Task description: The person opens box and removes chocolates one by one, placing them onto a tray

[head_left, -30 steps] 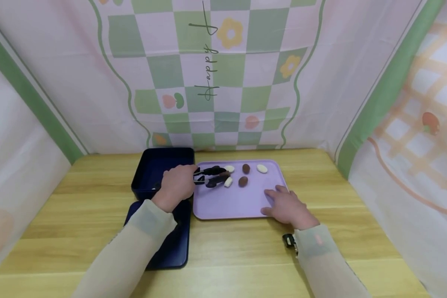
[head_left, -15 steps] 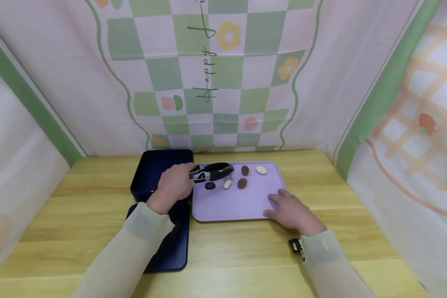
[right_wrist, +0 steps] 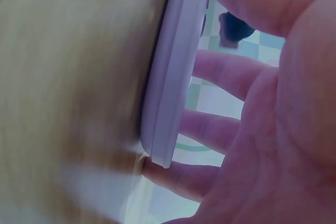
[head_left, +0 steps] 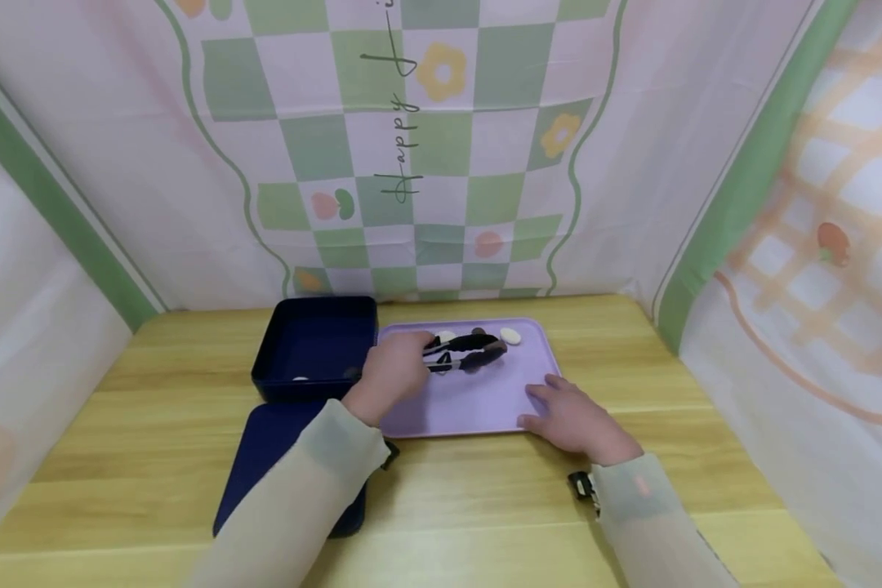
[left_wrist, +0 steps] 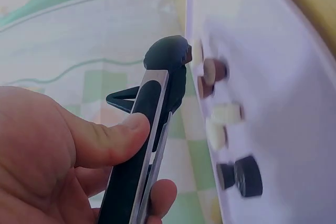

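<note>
My left hand [head_left: 397, 369] grips a pair of black-and-silver tongs [head_left: 466, 353] over the lilac tray [head_left: 456, 412]. Brown shows at the tongs' tips in the left wrist view; whether it is a held piece I cannot tell. Beneath and beside the tongs lie brown pieces [left_wrist: 212, 71], white pieces [left_wrist: 227, 113] and black pieces [left_wrist: 248, 177]. A white oval piece [head_left: 510, 336] sits just beyond the tips. My right hand [head_left: 569, 415] rests on the tray's near right corner, fingers extended, as its rim [right_wrist: 176, 77] in the right wrist view shows.
Left of the tray stands a navy box [head_left: 316, 390] with a white piece [head_left: 301, 379] inside. In front of it lies a navy lid [head_left: 265, 449], partly under my left forearm. A patterned cloth [head_left: 441, 188] hangs behind the wooden table [head_left: 470, 506].
My left hand and the tongs have moved right across the tray, from the upper left pieces to over the brown ones. My right hand stays at the corner, its position almost unchanged.
</note>
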The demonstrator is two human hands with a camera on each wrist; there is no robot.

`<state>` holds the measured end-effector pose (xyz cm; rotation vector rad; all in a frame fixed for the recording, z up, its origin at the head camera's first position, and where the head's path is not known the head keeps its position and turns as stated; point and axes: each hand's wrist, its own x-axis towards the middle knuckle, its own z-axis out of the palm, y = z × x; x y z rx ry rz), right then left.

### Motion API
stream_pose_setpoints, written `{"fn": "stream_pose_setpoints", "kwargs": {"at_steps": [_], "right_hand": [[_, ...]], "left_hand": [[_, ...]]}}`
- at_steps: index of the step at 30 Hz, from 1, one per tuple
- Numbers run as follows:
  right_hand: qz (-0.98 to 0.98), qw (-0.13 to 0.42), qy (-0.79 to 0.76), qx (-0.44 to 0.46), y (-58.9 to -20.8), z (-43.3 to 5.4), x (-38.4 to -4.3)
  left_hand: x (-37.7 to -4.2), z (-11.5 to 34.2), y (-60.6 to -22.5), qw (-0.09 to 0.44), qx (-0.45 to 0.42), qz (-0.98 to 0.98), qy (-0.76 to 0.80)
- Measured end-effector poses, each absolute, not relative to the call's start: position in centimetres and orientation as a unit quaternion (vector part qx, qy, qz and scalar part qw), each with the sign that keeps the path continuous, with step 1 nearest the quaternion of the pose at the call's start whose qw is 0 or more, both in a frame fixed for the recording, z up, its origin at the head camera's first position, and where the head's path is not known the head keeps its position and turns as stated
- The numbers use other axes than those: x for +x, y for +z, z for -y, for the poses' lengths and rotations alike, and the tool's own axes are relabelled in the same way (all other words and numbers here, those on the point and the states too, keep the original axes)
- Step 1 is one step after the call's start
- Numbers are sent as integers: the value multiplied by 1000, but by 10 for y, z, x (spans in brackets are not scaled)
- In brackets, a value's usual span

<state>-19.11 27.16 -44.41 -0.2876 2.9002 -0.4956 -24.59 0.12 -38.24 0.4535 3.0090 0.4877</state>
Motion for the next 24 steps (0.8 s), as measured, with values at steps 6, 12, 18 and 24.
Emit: {"fn": "stream_pose_setpoints", "kwargs": {"at_steps": [6, 12, 18, 24], "right_hand": [[-976, 96, -169, -95, -445, -271, -191], [-977, 94, -167, -93, -444, -270, -192], [-977, 97, -167, -88, -443, -271, -192], [-977, 93, -167, -91, -443, -270, -192]], "left_hand": [[-246, -18, -387, 13, 169, -976, 139], [-246, -26, -389, 12, 162, -978, 132], [-245, -25, -388, 17, 156, -979, 129], [-239, -4, -371, 13, 154, -980, 123]]}}
